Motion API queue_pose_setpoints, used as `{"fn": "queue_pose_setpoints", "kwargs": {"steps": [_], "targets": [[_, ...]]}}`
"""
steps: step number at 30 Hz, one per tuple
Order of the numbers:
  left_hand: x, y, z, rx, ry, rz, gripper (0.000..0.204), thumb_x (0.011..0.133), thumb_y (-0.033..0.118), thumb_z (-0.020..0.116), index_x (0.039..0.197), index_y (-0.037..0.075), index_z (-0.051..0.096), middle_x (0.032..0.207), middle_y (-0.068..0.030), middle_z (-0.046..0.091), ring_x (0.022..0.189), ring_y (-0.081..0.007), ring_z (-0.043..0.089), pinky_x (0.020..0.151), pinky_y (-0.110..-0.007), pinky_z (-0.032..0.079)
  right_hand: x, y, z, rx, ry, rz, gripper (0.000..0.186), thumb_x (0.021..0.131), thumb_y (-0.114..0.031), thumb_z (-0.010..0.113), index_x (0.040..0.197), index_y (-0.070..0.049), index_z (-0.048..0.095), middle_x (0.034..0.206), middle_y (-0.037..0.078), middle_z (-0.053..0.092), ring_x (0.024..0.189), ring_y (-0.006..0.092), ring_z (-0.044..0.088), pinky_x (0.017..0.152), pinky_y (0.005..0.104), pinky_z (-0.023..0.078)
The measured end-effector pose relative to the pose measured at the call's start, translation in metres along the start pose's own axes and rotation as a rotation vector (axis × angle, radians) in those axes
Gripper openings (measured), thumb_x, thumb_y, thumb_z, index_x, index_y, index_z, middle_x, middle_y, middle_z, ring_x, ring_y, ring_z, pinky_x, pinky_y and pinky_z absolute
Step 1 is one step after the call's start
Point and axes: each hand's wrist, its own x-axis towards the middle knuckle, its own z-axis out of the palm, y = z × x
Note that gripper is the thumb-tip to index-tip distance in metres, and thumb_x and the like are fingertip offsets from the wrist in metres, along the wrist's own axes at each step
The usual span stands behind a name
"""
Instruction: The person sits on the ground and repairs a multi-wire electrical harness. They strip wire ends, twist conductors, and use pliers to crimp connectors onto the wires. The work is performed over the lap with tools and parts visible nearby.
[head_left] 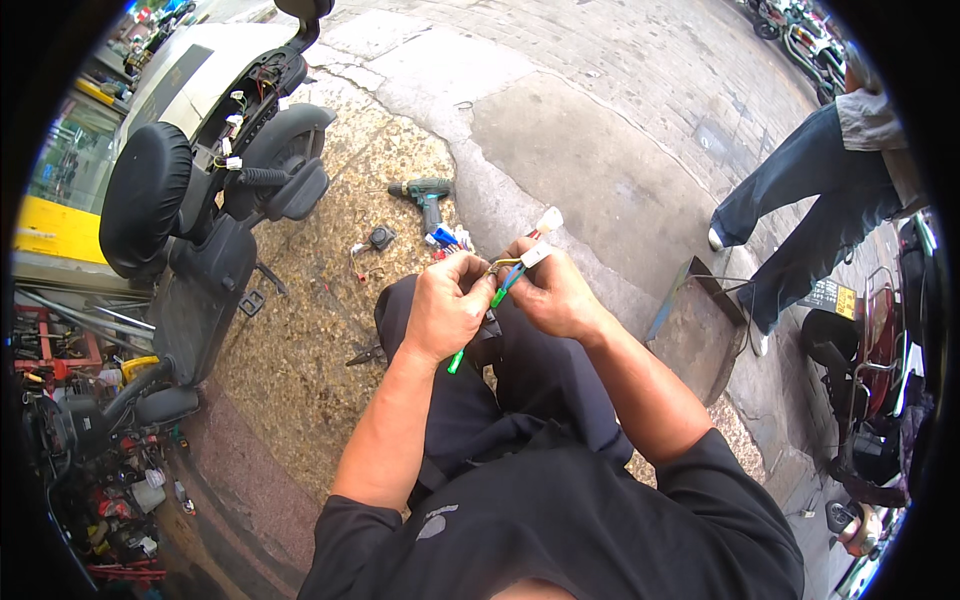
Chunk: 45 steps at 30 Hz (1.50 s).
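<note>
My left hand [450, 305] pinches coloured wires [510, 270] over my lap, its fingertips close to those of my right hand [545, 290], which is closed on the same bundle below a white connector [535, 255]. A second white connector [548, 220] sticks up beyond my fingers, and green-sleeved wire [456, 360] hangs below my left hand. Past my hands on the ground lie a teal-and-black cordless drill [430, 205], a small black part [380, 238] and small wired pieces. Blue and white connectors [443, 236] are just behind my left hand.
A partly dismantled scooter [190, 260] stands at the left, above jumbled parts and tools [120, 500]. At right, a person in jeans [800, 180] stands by a metal tray [700, 340] and parked two-wheelers [865, 390]. A black hand tool [362, 358] lies beside my left leg.
</note>
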Motion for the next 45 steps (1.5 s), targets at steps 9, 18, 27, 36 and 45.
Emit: {"fn": "queue_pose_setpoints", "kwargs": {"steps": [9,18,27,36,45], "targets": [[0.002,-0.017,-0.001,-0.213,-0.040,-0.082,0.005,0.093,0.002,0.064,0.092,-0.003,0.065,0.077,-0.0013,0.066,0.067,-0.0040,0.058,0.058,-0.022,0.046,-0.005,-0.005,-0.004,0.080,-0.035,-0.021,0.012,0.091,-0.011,0.070,0.093,-0.002,0.062,0.081,0.001,0.059,0.074,0.0094,0.054,0.064,0.0281,0.044],[0.000,-0.013,0.003,-0.312,-0.035,-0.105,0.003,0.093,-0.001,0.064,0.095,-0.003,0.065,0.081,-0.0016,0.067,0.070,-0.0039,0.059,0.061,-0.021,0.046,-0.007,-0.003,-0.001,-0.010,0.012,-0.045,0.009,0.086,-0.004,0.069,0.091,-0.001,0.062,0.082,0.003,0.060,0.078,0.0096,0.053,0.068,0.0294,0.045],[-0.005,-0.009,0.010,-0.209,0.066,-0.042,0.007,0.093,0.001,0.066,0.089,-0.001,0.061,0.077,-0.0008,0.065,0.066,-0.0026,0.057,0.056,-0.020,0.044,-0.012,0.000,0.002,0.067,0.044,0.005,0.010,0.089,-0.005,0.069,0.093,-0.001,0.061,0.084,0.003,0.062,0.078,0.0094,0.055,0.069,0.0290,0.046],[-0.008,-0.011,0.011,-0.252,0.039,-0.004,0.005,0.093,-0.001,0.065,0.090,0.000,0.061,0.078,0.0002,0.064,0.068,-0.0021,0.056,0.058,-0.020,0.044,-0.015,0.003,0.003,0.024,0.101,-0.145,0.012,0.089,-0.003,0.071,0.099,0.000,0.065,0.090,0.006,0.068,0.084,0.0117,0.063,0.074,0.0295,0.051],[-0.008,-0.006,0.002,-0.281,-0.044,-0.079,0.005,0.096,0.003,0.063,0.094,-0.002,0.064,0.083,-0.0002,0.065,0.072,-0.0031,0.057,0.063,-0.020,0.046,-0.014,0.003,0.006,-0.223,0.225,-0.350,0.008,0.086,-0.004,0.071,0.089,-0.001,0.064,0.079,0.010,0.065,0.068,0.0183,0.061,0.062,0.0331,0.049]]}}
